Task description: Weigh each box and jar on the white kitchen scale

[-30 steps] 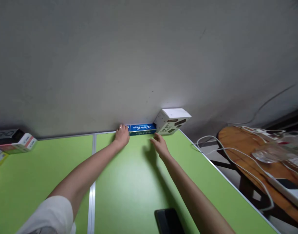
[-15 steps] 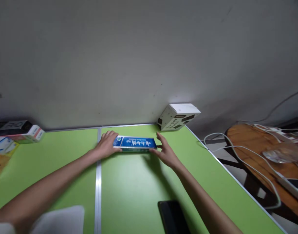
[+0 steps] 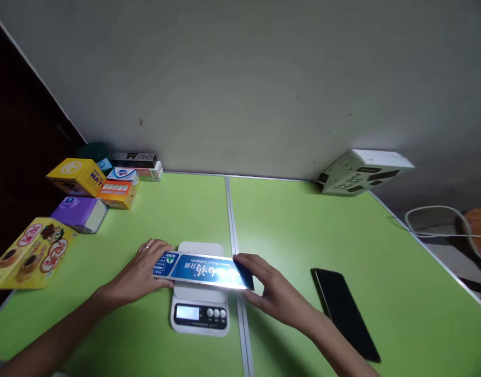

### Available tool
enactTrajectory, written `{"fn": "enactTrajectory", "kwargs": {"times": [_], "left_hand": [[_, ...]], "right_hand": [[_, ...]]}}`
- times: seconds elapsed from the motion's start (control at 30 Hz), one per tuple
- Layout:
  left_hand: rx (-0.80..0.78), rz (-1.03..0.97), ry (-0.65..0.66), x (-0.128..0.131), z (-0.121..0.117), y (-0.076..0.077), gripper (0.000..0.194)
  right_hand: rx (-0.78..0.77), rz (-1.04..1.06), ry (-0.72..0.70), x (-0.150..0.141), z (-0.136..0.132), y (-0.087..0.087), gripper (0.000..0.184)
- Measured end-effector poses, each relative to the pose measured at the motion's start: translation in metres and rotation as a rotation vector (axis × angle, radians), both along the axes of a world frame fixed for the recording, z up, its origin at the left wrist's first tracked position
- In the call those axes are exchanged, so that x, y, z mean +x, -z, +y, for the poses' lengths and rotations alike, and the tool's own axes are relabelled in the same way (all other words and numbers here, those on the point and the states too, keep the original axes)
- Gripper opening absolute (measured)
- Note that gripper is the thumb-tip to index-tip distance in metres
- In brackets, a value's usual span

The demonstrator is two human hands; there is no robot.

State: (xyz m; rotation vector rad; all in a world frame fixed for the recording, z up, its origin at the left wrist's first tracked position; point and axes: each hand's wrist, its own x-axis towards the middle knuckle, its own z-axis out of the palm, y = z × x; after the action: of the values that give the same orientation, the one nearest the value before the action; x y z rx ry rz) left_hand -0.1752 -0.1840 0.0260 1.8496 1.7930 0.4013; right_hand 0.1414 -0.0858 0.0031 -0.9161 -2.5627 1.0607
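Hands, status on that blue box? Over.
Left hand, right hand: holding blue box, one at each end. Box over white scale, contact unclear. Phone lies to the right.

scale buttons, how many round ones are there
3. They sit in a row on the white scale beneath the blue box, beside its lit display: left button, middle button, right button. None looks hidden.
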Motion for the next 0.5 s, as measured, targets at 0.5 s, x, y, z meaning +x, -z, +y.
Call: {"fn": "enactTrajectory", "kwargs": {"times": [0.5], "left_hand": [[0.147, -0.600, -0.611, -0.043, -0.073, 0.051, 0.071]], "right_hand": [[-0.411, 0.538, 0.809, 0.041, -0.086, 0.050, 0.050]]}}
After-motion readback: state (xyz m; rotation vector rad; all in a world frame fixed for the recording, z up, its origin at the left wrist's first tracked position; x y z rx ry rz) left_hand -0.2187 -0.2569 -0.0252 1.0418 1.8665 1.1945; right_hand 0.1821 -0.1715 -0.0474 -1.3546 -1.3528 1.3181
